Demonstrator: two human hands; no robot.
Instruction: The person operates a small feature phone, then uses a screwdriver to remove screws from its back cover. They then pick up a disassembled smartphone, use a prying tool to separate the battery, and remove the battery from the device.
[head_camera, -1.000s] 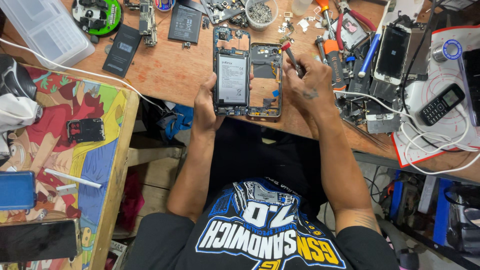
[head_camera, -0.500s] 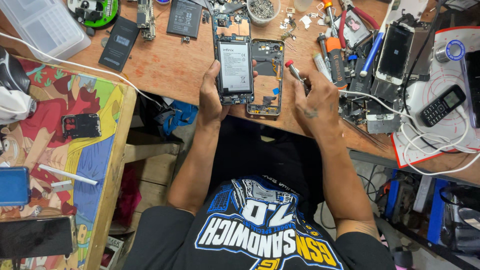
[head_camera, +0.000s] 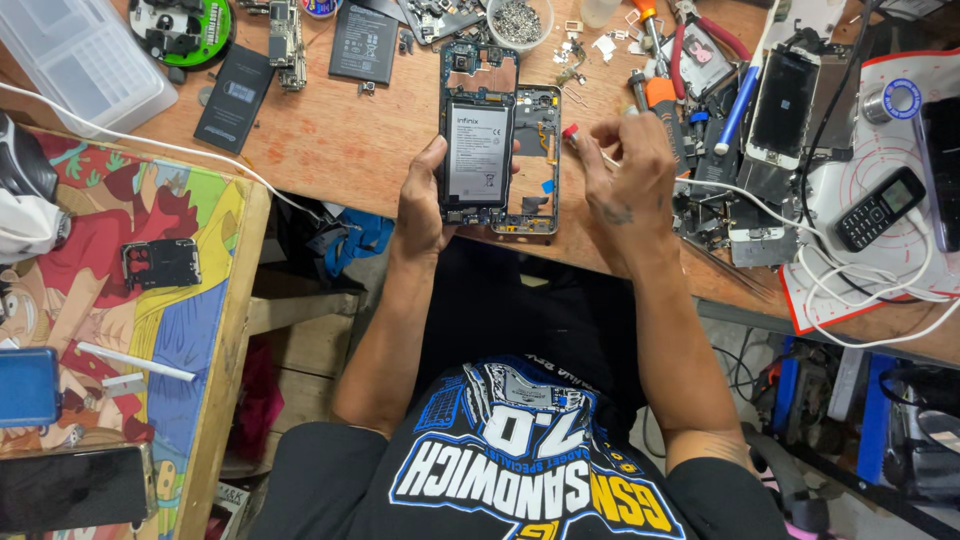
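Left hand (head_camera: 425, 205) clamped around opened phone (head_camera: 478, 150); right hand (head_camera: 625, 165) pinching red-tipped tool (head_camera: 572, 133) just beside. Likely light, stiff, fragile: best held by side edges.

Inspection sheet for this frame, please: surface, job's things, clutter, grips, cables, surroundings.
Surface: wooden bench, worn and stained.
Job's things: opened phone with its battery exposed, beside a back frame lying on the bench; red-tipped screwdriver.
Clutter: loose battery, dark flat part, bowl of screws, keypad phone, clear plastic box, pliers and spare parts.
Grips: left hand holds the opened phone; right hand holds the screwdriver.
Cables: white cable crossing the bench; white leads at right.
Surroundings: side table with colourful cartoon cover.
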